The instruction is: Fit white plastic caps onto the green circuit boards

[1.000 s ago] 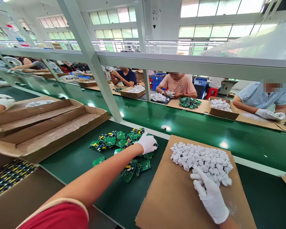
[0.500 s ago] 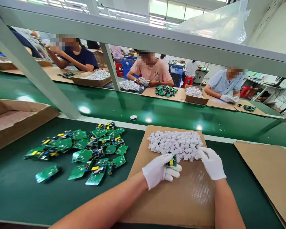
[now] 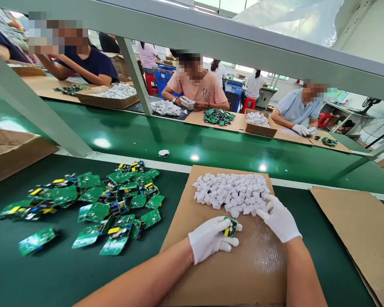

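Observation:
My left hand [image 3: 211, 238], in a white glove, holds a small green circuit board [image 3: 231, 228] with a yellow component, gripped between thumb and fingers above the cardboard sheet [image 3: 217, 277]. Gloved in white too, my right hand [image 3: 280, 217] has its thumb and fingers bent together at the right edge of a pile of small white pieces [image 3: 230, 192]. White glove against white pieces hides what those fingertips pinch. To the left, a heap of green circuit boards [image 3: 94, 211] with yellow and blue parts lies on the dark green table; one board [image 3: 36, 241] sits apart.
An open cardboard box [image 3: 16, 149] stands at the left; a cardboard sheet [image 3: 355, 234] lies at the right. Beyond the table runs a green belt [image 3: 131, 147] with one white piece [image 3: 164, 153] on it. A grey frame [image 3: 227, 42] crosses above. Several co-workers sit opposite.
The camera view has shifted, so the table things appear farther left. My left hand still holds the board, now tilted a little. My right hand's fingertips have moved slightly left and down along the pile's edge.

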`<state>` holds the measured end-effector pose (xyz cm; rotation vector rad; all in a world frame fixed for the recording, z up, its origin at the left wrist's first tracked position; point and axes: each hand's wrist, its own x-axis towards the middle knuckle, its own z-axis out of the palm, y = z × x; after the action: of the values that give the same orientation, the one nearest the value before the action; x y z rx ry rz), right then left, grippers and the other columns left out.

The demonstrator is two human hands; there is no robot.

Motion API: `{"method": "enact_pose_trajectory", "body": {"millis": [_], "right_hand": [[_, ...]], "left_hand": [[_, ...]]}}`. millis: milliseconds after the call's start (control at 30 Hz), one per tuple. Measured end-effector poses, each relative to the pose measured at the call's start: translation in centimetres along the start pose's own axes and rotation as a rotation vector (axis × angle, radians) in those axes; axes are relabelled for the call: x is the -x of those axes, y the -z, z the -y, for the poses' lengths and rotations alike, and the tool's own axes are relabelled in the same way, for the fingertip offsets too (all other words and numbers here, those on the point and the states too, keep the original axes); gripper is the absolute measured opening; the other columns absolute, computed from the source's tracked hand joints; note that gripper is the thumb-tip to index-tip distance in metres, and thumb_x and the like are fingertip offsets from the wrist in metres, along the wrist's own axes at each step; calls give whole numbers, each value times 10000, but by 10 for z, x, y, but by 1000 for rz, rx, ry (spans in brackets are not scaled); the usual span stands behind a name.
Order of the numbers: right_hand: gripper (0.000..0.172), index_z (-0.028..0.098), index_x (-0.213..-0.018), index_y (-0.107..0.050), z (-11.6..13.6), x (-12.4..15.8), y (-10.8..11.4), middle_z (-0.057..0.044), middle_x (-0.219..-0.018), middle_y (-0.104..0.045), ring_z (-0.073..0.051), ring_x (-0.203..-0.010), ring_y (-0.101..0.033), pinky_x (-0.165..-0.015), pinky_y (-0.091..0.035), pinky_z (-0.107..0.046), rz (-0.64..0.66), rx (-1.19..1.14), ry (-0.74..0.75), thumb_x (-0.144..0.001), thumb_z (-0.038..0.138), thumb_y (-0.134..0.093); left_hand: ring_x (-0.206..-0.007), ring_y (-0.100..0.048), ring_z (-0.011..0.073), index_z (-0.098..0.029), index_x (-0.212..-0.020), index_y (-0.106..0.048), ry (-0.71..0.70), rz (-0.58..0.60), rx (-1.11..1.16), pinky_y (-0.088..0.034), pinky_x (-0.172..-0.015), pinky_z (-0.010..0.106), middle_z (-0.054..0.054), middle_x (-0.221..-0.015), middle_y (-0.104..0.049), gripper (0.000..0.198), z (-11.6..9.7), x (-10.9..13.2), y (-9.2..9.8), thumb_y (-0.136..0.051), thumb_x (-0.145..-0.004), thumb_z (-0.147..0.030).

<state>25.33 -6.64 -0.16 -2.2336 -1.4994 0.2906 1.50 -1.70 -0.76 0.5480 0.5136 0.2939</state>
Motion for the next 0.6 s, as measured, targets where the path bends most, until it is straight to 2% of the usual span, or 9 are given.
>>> {"method": "enact_pose_trajectory", "body": {"millis": [67, 267, 367, 433, 500, 600], "right_hand": [[350, 222, -1011, -551, 1, 0, -2, 15, -722, -596, -162, -635, -568, -579, -397, -254, -10, 36, 13, -693, 357, -602], [31, 215, -685, -544, 9, 6, 3, 6, -737, -560, -156, -681, -521, -632, -365, -261, -15, 52, 128, -678, 188, -556], [82, 212, -615, -497, 7, 7, 8, 17, -699, -558, -141, -643, -529, -620, -395, -253, 27, -19, 151, -676, 189, -548], [87, 213, -649, -496, 5, 6, 10, 24, -660, -561, -136, -588, -533, -563, -410, -248, 40, -93, 105, -704, 250, -553], [114, 212, -764, -516, 4, 4, 11, 33, -633, -564, -134, -549, -535, -489, -402, -234, 52, -280, -15, -727, 310, -560], [294, 206, -980, -496, 8, 3, 12, 52, -621, -553, -104, -434, -481, -370, -337, -199, 110, -627, -218, -738, 354, -573]], "left_hand": [[-668, -644, 129, -149, -904, -508, 16, 28, 9, -468, -537, 207, 122, -1099, -583, 248, 0, 0, 1, -590, -771, -341], [-689, -646, 141, -141, -896, -522, 41, 69, 33, -474, -564, 217, 121, -1027, -611, 235, -3, 0, 3, -583, -778, -334], [-684, -641, 138, -131, -885, -524, 51, 76, 37, -472, -566, 214, 110, -985, -612, 229, -4, 0, 2, -576, -781, -328], [-672, -637, 133, -130, -905, -518, 65, 79, 32, -467, -558, 209, 103, -951, -615, 238, -5, 1, 2, -569, -786, -329], [-647, -635, 133, -146, -977, -494, 64, 55, 13, -456, -529, 204, 99, -918, -623, 275, -4, 1, 2, -562, -789, -335], [-605, -633, 134, -173, -1085, -438, 42, 8, -25, -433, -481, 198, 108, -922, -631, 370, -2, 0, 3, -560, -787, -353]]}}
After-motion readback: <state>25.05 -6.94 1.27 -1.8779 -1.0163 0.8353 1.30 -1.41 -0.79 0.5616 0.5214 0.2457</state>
